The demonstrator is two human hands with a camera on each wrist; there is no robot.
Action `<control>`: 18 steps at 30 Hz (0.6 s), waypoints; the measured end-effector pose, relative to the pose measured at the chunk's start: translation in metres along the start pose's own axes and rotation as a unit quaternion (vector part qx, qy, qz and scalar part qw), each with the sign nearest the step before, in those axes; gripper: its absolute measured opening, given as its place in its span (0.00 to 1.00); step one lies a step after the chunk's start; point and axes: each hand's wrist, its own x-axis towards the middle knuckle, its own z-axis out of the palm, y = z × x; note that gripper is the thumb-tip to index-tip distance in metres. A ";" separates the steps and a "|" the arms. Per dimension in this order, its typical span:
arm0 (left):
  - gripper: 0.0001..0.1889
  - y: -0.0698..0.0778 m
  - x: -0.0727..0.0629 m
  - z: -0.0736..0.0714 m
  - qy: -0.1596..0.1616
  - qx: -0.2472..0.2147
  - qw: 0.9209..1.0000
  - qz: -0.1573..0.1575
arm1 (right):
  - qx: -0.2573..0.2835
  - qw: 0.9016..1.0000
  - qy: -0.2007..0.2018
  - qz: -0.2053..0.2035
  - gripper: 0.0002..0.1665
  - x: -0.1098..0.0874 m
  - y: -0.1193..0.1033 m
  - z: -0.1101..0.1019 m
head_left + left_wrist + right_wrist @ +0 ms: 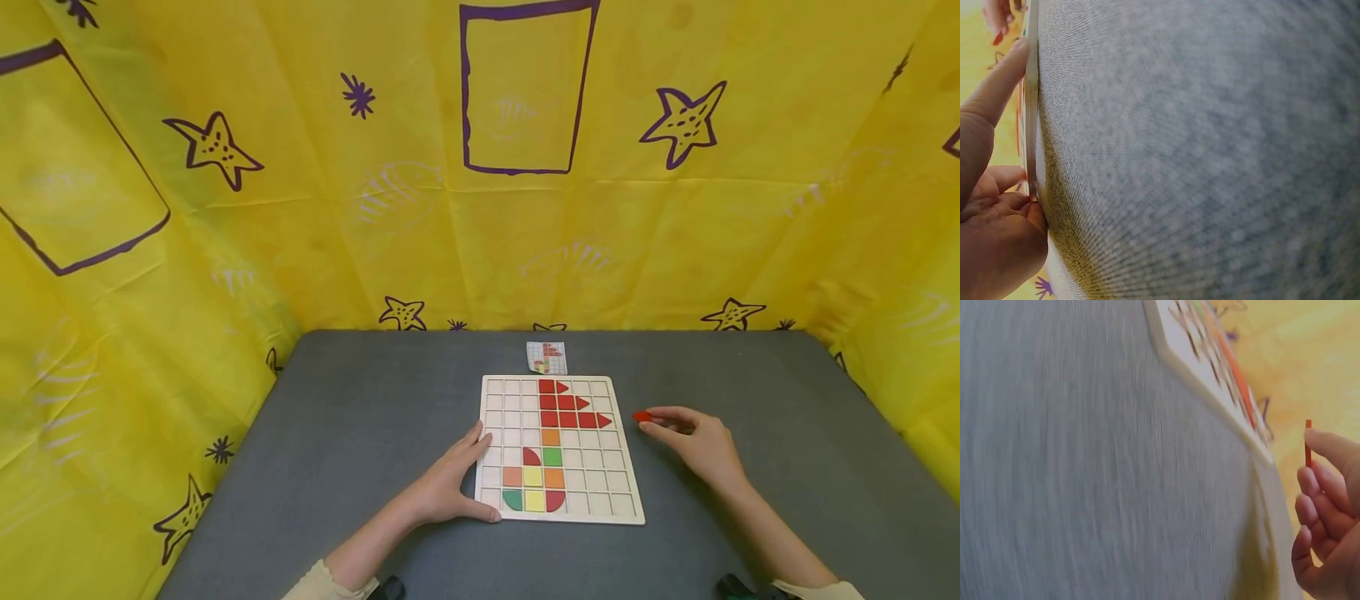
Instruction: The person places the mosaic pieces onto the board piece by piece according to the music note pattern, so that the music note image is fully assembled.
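Observation:
A wooden grid board [600,482] lies on the table with red, orange, yellow and green tiles set in its squares. Three rows of red tiles [567,419] end in points on the right. My left hand [442,487] touches the board's near left corner, thumb on the near edge, other fingers along the left edge. Between thumb and fingertips, my right hand [701,442] pinches a small red tile [641,416], just right of the board and apart from it. In the right wrist view that red tile [1308,450] appears edge-on, so its full shape is hidden.
A small printed card [556,360] with a coloured grid picture lies just beyond the board's far edge. The dark grey table [390,400] extends to both sides. Yellow patterned cloth [300,250] hangs behind it and along its sides.

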 end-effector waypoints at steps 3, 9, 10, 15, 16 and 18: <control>0.60 0.000 0.000 0.000 0.000 0.001 1.000 0.001 | 0.027 1.000 -0.010 0.001 0.29 -0.002 -0.011 0.009; 0.60 -0.001 0.000 0.001 -0.002 -0.002 1.000 0.001 | 0.075 0.997 -0.033 -0.012 0.26 -0.007 -0.034 0.029; 0.60 -0.001 0.000 0.001 -0.002 -0.002 1.000 0.002 | 0.083 0.996 -0.038 -0.012 0.26 -0.008 -0.038 0.033; 0.60 -0.001 0.000 0.001 -0.003 -0.006 1.000 0.001 | 0.095 0.993 -0.067 -0.030 0.21 -0.011 -0.054 0.051; 0.60 -0.001 0.000 0.001 -0.004 -0.007 1.000 -0.001 | 0.093 0.992 -0.073 -0.036 0.19 -0.011 -0.057 0.054; 0.60 -0.001 0.001 0.001 -0.004 -0.007 1.000 -0.003 | 0.084 0.991 -0.086 -0.055 0.17 -0.012 -0.062 0.062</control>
